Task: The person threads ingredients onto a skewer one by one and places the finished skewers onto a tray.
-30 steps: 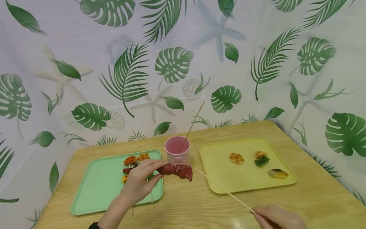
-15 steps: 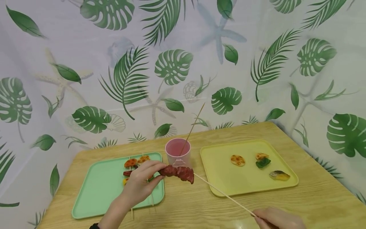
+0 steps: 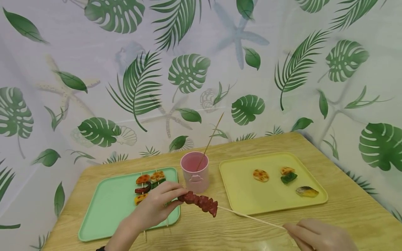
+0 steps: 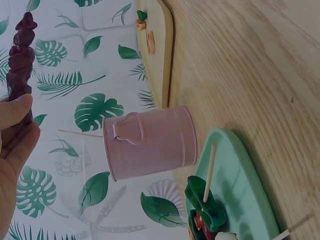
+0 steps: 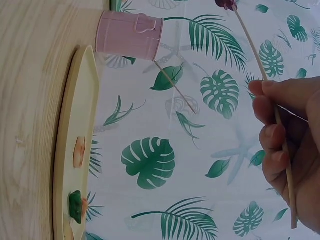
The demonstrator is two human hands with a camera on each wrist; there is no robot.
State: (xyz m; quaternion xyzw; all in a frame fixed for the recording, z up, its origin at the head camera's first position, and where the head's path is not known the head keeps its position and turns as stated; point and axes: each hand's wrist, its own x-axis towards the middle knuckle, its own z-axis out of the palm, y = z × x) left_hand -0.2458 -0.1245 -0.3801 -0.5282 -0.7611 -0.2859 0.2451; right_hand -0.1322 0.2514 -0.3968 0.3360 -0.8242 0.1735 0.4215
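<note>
My left hand (image 3: pixel 154 205) pinches a dark red, lumpy toy meat piece (image 3: pixel 201 202) by its left end, between thumb and fingers. In the left wrist view the meat piece (image 4: pixel 21 55) points up from the fingertips. My right hand (image 3: pixel 317 233) grips a thin wooden skewer (image 3: pixel 251 218) near its lower end. The far end of this skewer (image 5: pixel 252 47) meets the free end of the meat; how deep it goes in is hidden. Behind my left hand lies a green tray (image 3: pixel 106 202) with filled skewers, partly covered by the hand.
A pink bucket (image 3: pixel 196 179) with one skewer (image 3: pixel 213 134) leaning in it stands behind the meat. On the right, a yellow tray (image 3: pixel 245 188) bears a round browned slice (image 3: pixel 261 175), a green piece (image 3: pixel 289 177) and a yellow-black piece (image 3: pixel 307 191). A leaf-patterned sheet hangs behind.
The skewer tip, apart from the meat a second ago, now meets its end. The meat has shifted right and down and tilts more. My right hand has moved slightly right and up.
</note>
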